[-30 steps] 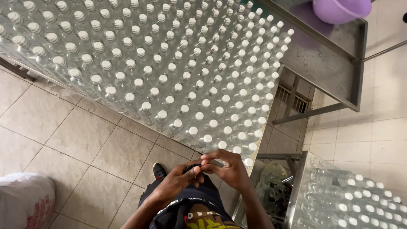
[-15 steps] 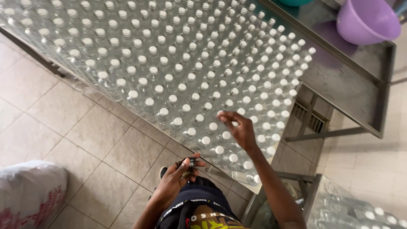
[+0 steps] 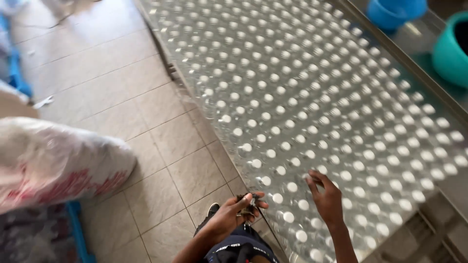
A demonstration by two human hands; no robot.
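Left hand: our left hand (image 3: 233, 214) is near the bottom of the view, just at the near edge of the bottle field. The fingers are curled and pinched around a small dark bundle (image 3: 248, 208); it looks like thin cords or straps, but it is too small for us to tell surely.
Why held so: a thin dark line hangs down from the bundle, so we judge the pinch keeps the loose ends together in one place.
Right hand: our right hand (image 3: 326, 197) lies to the right of the left one, over the near rows of bottles. The fingers are spread and a little bent, with nothing in them; they rest on or just above the white caps, we cannot tell which.
Bottles: many clear bottles with white caps (image 3: 312, 102) stand upright, packed cap beside cap, from near right to far. We think the tight packing keeps them from falling.
Table: a metal table (image 3: 441, 83) borders the bottles on the far right, with a blue tub (image 3: 395, 12) and a teal basin (image 3: 451, 51) on it.
Floor: beige tiled floor (image 3: 112, 97) on the left.
Sack: a white sack with red print (image 3: 58, 160) lies at near left.
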